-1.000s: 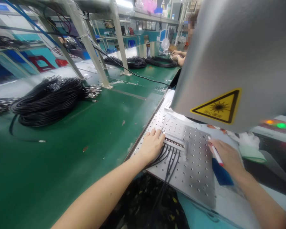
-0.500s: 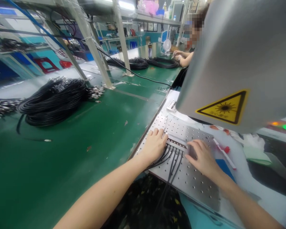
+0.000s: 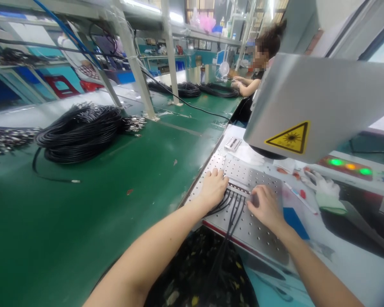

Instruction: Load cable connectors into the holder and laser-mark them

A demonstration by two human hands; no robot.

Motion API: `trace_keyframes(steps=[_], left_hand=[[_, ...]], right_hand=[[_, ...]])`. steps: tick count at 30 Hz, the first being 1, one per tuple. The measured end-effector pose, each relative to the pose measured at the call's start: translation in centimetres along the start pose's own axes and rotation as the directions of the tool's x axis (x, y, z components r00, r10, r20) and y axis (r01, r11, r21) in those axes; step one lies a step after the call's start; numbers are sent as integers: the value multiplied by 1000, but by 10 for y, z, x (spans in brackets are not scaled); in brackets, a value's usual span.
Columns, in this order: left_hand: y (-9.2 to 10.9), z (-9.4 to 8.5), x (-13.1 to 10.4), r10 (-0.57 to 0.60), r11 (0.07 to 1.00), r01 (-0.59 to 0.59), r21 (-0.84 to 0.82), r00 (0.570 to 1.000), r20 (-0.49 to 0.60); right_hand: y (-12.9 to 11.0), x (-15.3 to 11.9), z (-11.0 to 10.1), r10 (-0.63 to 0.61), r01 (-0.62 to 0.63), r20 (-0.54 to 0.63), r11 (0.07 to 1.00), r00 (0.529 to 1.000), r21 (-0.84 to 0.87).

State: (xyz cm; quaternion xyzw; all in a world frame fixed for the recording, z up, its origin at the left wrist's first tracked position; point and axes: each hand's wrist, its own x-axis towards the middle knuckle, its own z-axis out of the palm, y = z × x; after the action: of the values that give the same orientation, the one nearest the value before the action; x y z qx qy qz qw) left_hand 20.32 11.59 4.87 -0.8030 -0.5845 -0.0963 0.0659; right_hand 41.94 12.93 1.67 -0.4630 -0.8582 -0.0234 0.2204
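Note:
A slotted metal bar fixture [image 3: 239,188] lies on a perforated metal plate [image 3: 259,232], with small metal connector ends in a row along it. Several black cables [image 3: 233,213] run from its near side and hang over the plate's front edge. My left hand [image 3: 215,188] is curled over the bar's left end, its fingertips partly hidden. At the right end, my right hand [image 3: 265,205] has thumb and fingers closed around the bar's tip. Above the plate hangs a grey machine head [image 3: 310,98] with a yellow laser warning label [image 3: 289,137].
A coil of black cables [image 3: 80,136] lies on the green table [image 3: 141,170], with more coils [image 3: 219,88] farther back near a co-worker [image 3: 248,87]. Another slotted metal block [image 3: 233,143] sits beyond the plate. To the right are a marker [image 3: 301,198], gloves [image 3: 328,194] and a blue piece [image 3: 296,222].
The view has shifted, so the machine head appears smaller and its indicator lights show more fully. My right thumb and fingers have come closer together at the bar's end. My left hand stays on the bar.

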Motion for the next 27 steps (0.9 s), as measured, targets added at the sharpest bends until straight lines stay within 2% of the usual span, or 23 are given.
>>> trace_keyframes(steps=[4,7,10,13,16,19,22,27], left_hand=[[2,-5,-2,-9,1000,9,-8,1000,17],[-8,-15,-8,-37,999,38,-26,998,49],[-38,-30,-23,-85,995,88,-41,994,71],[-83,-38,-50,-171,980,178,-93,982,81],[-128,-30,-85,-265,937,277,-213,961,86],[-155,-13,-117,-285,911,270,-312,959,0],[-165,4,-137,-277,911,232,-342,957,-89],[-174,18,-142,-261,924,214,-318,959,-113]], right_hand=[[-2,0,0,7,-7,-16,1000,1000,-16],[-4,-3,-2,17,-17,-8,1000,1000,-9],[2,-14,-4,20,-18,-53,999,998,32],[20,-36,-7,73,-63,-175,996,982,62],[42,-63,-7,181,-161,-287,983,941,90],[59,-80,-6,303,-262,-379,952,874,158],[62,-85,-6,367,-302,-417,929,831,215],[55,-82,-9,374,-317,-413,927,830,200]])
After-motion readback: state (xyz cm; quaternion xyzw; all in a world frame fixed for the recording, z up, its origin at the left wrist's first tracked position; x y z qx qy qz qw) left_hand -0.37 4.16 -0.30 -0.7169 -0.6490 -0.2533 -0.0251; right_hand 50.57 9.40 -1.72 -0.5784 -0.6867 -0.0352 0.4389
